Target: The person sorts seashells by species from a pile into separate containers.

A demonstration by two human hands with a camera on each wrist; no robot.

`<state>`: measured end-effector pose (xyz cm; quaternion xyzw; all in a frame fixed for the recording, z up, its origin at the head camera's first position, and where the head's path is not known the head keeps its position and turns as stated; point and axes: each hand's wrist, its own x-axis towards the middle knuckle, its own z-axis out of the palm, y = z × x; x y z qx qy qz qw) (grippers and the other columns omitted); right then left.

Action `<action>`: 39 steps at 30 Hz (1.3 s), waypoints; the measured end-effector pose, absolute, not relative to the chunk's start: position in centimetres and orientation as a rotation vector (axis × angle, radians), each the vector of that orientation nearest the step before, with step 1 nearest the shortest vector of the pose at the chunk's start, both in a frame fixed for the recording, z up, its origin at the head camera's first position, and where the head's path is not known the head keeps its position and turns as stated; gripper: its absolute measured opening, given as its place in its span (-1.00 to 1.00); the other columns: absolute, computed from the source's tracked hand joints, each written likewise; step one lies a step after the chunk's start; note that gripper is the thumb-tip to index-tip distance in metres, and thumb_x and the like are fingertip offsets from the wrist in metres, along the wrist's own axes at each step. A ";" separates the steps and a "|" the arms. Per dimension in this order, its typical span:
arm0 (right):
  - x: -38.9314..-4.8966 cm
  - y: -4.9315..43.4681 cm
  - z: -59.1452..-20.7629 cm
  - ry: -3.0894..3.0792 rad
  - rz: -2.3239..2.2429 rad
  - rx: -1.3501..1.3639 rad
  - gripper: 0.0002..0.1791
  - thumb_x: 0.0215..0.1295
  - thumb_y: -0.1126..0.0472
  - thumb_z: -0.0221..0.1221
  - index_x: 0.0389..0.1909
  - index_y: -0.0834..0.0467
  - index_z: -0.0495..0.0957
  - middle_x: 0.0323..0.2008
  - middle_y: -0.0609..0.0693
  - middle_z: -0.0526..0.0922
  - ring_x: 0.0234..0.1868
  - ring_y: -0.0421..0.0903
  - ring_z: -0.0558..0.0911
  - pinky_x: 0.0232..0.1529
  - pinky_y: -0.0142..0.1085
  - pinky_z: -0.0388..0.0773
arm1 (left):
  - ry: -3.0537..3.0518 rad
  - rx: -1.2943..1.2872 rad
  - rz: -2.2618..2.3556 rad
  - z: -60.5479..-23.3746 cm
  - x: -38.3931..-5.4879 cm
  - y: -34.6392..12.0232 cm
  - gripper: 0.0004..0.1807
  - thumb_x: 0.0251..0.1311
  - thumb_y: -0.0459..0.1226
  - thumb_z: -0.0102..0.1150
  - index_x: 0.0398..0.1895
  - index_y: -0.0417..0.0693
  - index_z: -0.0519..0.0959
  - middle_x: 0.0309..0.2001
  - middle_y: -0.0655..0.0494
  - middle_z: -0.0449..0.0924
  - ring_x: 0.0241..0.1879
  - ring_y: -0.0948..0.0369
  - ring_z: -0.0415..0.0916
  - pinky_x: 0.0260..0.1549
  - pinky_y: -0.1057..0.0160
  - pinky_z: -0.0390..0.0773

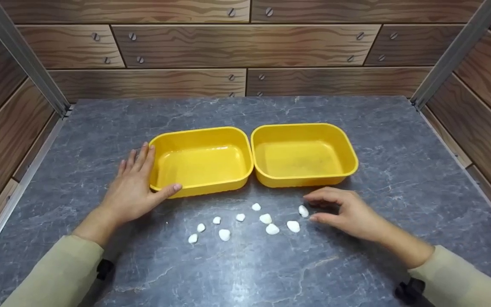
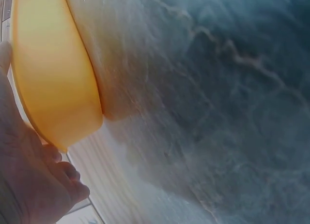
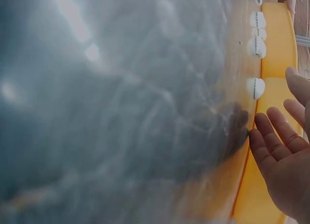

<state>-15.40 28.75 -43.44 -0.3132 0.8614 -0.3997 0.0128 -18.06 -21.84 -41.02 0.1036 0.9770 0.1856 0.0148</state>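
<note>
My left hand (image 1: 132, 187) rests against the left end of a yellow bin (image 1: 203, 187), its fingers along the end wall and the thumb on the front rim. In the left wrist view, that bin (image 2: 55, 74) stands beside the hand (image 2: 36, 180). A second yellow bin (image 1: 301, 181) stands close to the first one's right side. Before it, my right hand (image 1: 352, 211) hovers low, thumb and fingers apart, with a small white seashell (image 1: 303, 211) right at the fingertips. The right wrist view shows the hand's (image 3: 286, 151) spread fingers and a shell (image 3: 256, 88) beyond them.
Several more white shells lie scattered in front of the bins, among them a shell (image 1: 293, 226) near the right hand and a shell (image 1: 192, 238) at the far left. Wood-patterned walls (image 1: 245, 47) enclose the grey marbled table (image 1: 245, 273) at the back and sides.
</note>
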 end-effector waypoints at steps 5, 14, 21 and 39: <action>-15.9 28.5 -43.9 2.675 -1.230 -0.990 -0.54 0.24 0.18 0.53 0.16 0.16 0.73 0.06 -0.05 0.76 0.00 -0.03 0.72 0.07 -0.35 0.65 | 3.050 0.325 0.595 -41.2 -18.0 -21.9 0.32 0.32 0.51 -0.02 0.73 -0.21 -0.28 0.73 -0.19 -0.34 0.66 -0.32 -0.31 0.57 -0.35 -0.27; -16.1 28.3 -44.3 2.665 -1.185 -0.939 -0.58 0.29 0.08 0.50 0.16 0.03 0.75 0.07 -0.14 0.70 0.08 -0.10 0.65 0.12 -0.38 0.56 | 3.052 0.338 0.613 -41.5 -18.0 -21.9 0.33 0.32 0.52 -0.04 0.73 -0.24 -0.28 0.73 -0.19 -0.32 0.65 -0.32 -0.26 0.57 -0.34 -0.25; -16.4 28.5 -44.8 2.686 -1.115 -0.923 -0.58 0.30 0.10 0.50 0.17 0.01 0.76 0.07 -0.15 0.66 0.09 -0.13 0.62 0.14 -0.39 0.53 | 3.057 0.343 0.597 -41.5 -18.0 -21.9 0.34 0.32 0.53 -0.07 0.72 -0.25 -0.28 0.72 -0.21 -0.32 0.66 -0.31 -0.26 0.57 -0.34 -0.25; -16.4 28.2 -45.0 2.743 -1.067 -0.986 -0.73 0.32 0.21 0.47 0.02 0.00 0.79 0.03 -0.14 0.66 0.07 -0.14 0.63 0.18 -0.35 0.55 | 3.072 0.351 0.544 -41.4 -17.9 -21.9 0.32 0.34 0.51 -0.06 0.72 -0.27 -0.26 0.72 -0.23 -0.29 0.65 -0.31 -0.21 0.56 -0.35 -0.19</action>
